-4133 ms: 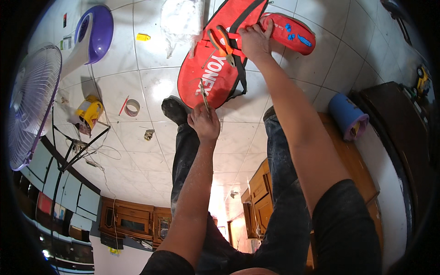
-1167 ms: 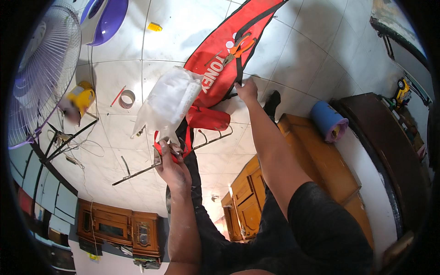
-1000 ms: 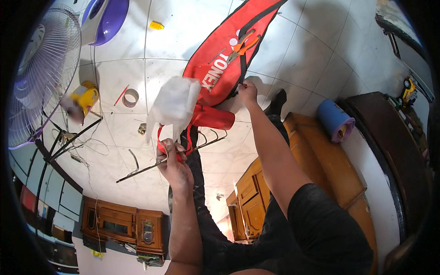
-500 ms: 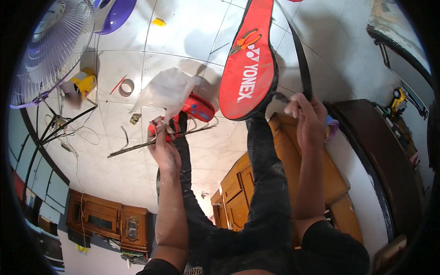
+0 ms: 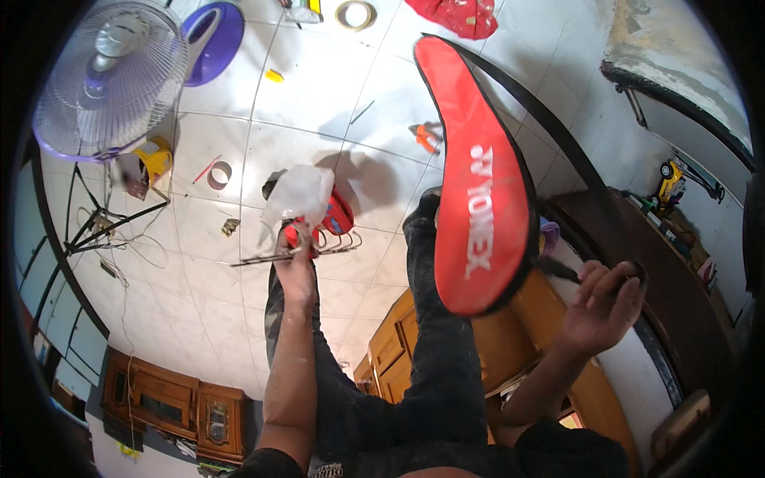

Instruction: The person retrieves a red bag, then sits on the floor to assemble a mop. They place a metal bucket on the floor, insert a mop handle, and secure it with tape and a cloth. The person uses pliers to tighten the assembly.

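Observation:
My right hand (image 5: 606, 307), fingers closed, grips the black strap (image 5: 550, 131) of a red racket bag (image 5: 482, 191). The bag hangs tilted in front of my right leg, narrow end pointing away from me. My left hand (image 5: 295, 259) is closed around a thin metal hook rack (image 5: 339, 248) with several curved hooks. Bunched in that same hand are a whitish plastic bag (image 5: 299, 191) and a red item with blue marks (image 5: 340, 213), whose kind I cannot make out. Orange-handled pliers (image 5: 426, 137) show beside the bag's left edge, partly covered by it.
A purple standing fan (image 5: 111, 88) is at the far left, with a yellow container (image 5: 153, 159) below it. Tape rolls (image 5: 219, 175) and a red stick (image 5: 206, 169) lie on the tiled floor. Brown wooden furniture (image 5: 406, 342) stands behind my legs. A dark ledge (image 5: 669, 263) runs along the right.
The racket bag has swung right and nearer with my right hand. The pliers that lay on it are now at its left edge. My left hand with the hook rack has shifted slightly.

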Action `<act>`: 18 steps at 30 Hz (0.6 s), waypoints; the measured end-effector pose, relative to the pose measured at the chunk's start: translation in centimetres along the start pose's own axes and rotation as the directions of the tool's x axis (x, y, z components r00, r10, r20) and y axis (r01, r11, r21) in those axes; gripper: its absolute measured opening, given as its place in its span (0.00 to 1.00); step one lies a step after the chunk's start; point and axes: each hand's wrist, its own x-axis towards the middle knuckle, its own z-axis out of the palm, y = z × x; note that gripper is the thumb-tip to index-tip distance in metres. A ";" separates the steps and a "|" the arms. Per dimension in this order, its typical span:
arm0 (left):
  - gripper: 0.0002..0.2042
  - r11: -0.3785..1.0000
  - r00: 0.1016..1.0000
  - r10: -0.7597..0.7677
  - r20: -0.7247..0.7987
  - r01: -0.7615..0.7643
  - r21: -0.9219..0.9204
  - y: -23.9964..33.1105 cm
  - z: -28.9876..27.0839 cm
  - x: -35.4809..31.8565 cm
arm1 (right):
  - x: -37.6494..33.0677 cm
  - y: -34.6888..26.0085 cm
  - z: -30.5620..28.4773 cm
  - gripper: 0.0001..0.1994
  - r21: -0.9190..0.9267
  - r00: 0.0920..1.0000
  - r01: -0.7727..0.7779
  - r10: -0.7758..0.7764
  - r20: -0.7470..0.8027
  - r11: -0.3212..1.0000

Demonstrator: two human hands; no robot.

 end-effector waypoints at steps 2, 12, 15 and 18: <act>0.10 0.995 0.996 0.037 0.084 -0.045 0.093 0.9 0.8 -2.2 | 0.4 -3.9 -0.4 0.13 -0.117 0.999 -0.031 0.034 0.026 0.993; 0.07 0.942 0.726 0.135 0.674 -0.306 0.140 21.6 12.3 -26.1 | -7.7 -13.2 3.7 0.11 -0.544 0.851 -0.056 0.324 0.412 0.837; 0.11 0.924 0.648 0.146 0.748 -0.358 0.130 26.1 13.7 -31.7 | -8.7 -16.3 5.3 0.17 -0.432 0.795 -0.202 0.405 0.452 0.879; 0.13 0.854 0.671 0.200 0.714 -0.476 0.208 30.7 16.0 -37.1 | -7.8 -23.8 5.7 0.19 -0.231 0.731 -0.368 0.434 0.527 0.901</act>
